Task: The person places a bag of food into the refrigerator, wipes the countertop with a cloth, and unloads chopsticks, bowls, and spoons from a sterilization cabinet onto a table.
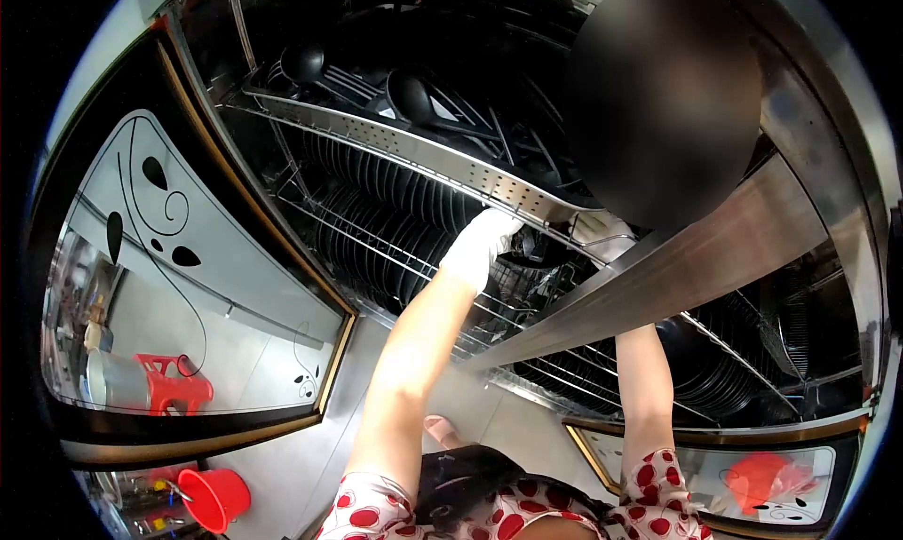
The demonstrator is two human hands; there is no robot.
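Observation:
My left hand point(480, 248), in a white glove, reaches into the cabinet at the edge of the perforated metal tray point(433, 152); its fingertips are hidden under the tray rim. My right hand point(602, 232), also gloved, is behind the slanted steel post point(658, 248), with its fingers near the tray's right end. What either hand holds cannot be made out. Black ladles point(410, 96) and other utensils lie in the tray. Below it, dark plates point(376, 230) stand upright in rows on a wire rack point(376, 248), left of my left hand.
A glass cabinet door point(188, 258) with a leaf pattern stands open at the left. More dark plates point(705, 361) are racked at the lower right. A red bucket point(214, 500) is on the floor at the lower left. A blurred round patch covers the upper right.

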